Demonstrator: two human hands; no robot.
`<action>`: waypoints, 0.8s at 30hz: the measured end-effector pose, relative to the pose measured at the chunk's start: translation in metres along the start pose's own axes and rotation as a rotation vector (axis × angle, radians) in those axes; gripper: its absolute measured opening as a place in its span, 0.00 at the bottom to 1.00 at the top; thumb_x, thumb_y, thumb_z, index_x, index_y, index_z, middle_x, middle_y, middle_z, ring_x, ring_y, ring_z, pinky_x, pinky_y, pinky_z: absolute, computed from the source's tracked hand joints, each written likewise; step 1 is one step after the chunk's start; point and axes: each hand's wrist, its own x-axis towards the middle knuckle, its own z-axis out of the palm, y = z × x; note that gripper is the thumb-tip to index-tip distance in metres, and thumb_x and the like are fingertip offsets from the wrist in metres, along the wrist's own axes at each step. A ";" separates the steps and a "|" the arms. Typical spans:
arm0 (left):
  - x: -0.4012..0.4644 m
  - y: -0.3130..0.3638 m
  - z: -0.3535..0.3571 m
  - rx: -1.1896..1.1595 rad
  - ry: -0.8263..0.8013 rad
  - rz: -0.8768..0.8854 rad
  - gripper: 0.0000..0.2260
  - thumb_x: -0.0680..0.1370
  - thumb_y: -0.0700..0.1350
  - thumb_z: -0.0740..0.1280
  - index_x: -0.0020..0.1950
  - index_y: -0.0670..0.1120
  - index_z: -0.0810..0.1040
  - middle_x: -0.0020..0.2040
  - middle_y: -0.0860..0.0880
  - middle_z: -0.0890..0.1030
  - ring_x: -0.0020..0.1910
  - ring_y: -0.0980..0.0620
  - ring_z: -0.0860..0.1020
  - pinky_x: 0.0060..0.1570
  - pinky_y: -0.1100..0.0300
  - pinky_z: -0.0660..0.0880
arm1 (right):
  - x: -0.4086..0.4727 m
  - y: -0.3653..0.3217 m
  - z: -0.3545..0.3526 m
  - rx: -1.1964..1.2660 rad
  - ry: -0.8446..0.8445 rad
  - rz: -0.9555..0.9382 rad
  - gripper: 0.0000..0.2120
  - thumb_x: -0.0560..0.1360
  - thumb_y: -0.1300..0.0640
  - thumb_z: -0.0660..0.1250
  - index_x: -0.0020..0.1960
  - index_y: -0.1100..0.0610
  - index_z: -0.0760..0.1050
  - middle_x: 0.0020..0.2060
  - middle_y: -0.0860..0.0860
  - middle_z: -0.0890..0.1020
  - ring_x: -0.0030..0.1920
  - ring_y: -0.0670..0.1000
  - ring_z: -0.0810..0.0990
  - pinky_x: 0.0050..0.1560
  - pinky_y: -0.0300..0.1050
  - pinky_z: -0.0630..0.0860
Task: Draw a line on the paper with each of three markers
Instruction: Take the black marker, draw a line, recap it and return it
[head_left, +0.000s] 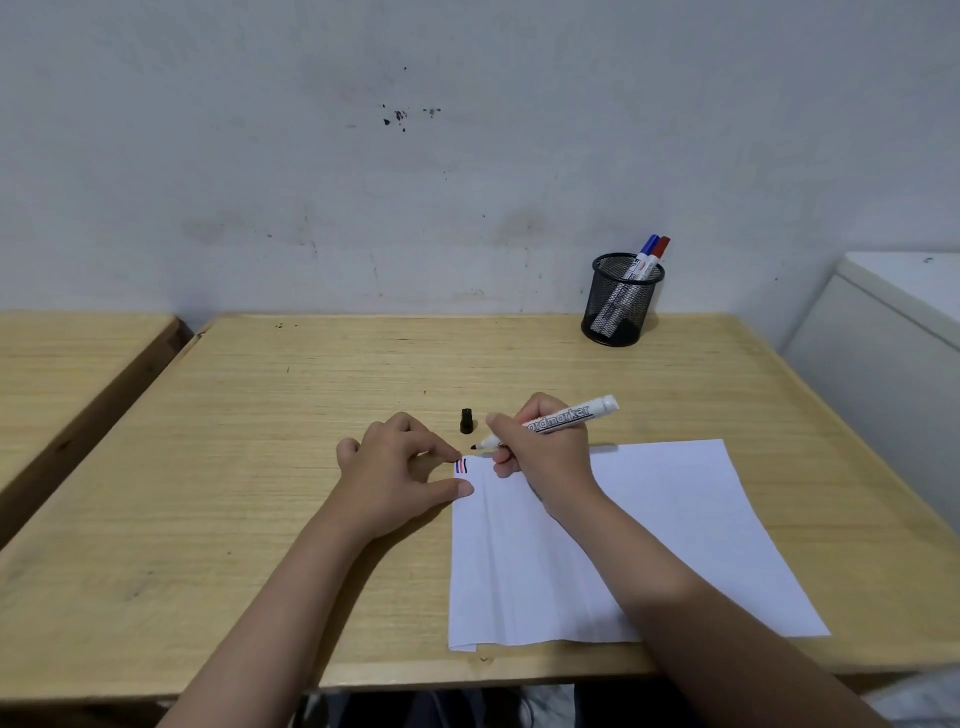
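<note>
Marker (550, 422) uncapped in right hand (540, 441); left hand (400, 467) pins paper (623, 545).

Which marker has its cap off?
The black marker in the right hand; the blue-capped marker and red-capped marker stand capped in the mesh cup.

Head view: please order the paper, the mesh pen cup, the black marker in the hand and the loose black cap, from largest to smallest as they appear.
1. paper
2. mesh pen cup
3. black marker, though nearer the camera, so unsure against the cup
4. black cap
</note>
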 end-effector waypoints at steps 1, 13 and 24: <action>0.000 0.000 0.000 0.001 -0.008 0.004 0.16 0.59 0.65 0.70 0.44 0.63 0.78 0.48 0.59 0.74 0.54 0.58 0.70 0.48 0.56 0.54 | 0.001 0.000 -0.001 0.044 0.017 0.011 0.16 0.69 0.64 0.72 0.30 0.58 0.66 0.20 0.52 0.78 0.21 0.50 0.76 0.26 0.42 0.74; 0.040 0.023 0.001 -0.093 -0.028 0.119 0.15 0.72 0.45 0.69 0.58 0.56 0.77 0.53 0.55 0.76 0.48 0.55 0.77 0.55 0.50 0.74 | 0.002 -0.025 -0.013 0.448 0.125 0.037 0.18 0.71 0.64 0.71 0.30 0.57 0.63 0.21 0.52 0.75 0.22 0.48 0.74 0.26 0.42 0.75; 0.030 0.058 -0.013 -0.816 -0.021 -0.060 0.04 0.70 0.36 0.72 0.43 0.42 0.82 0.41 0.46 0.85 0.42 0.52 0.82 0.46 0.61 0.77 | -0.020 -0.056 -0.040 0.273 0.128 -0.180 0.18 0.71 0.66 0.70 0.30 0.58 0.64 0.21 0.51 0.74 0.21 0.49 0.75 0.26 0.43 0.76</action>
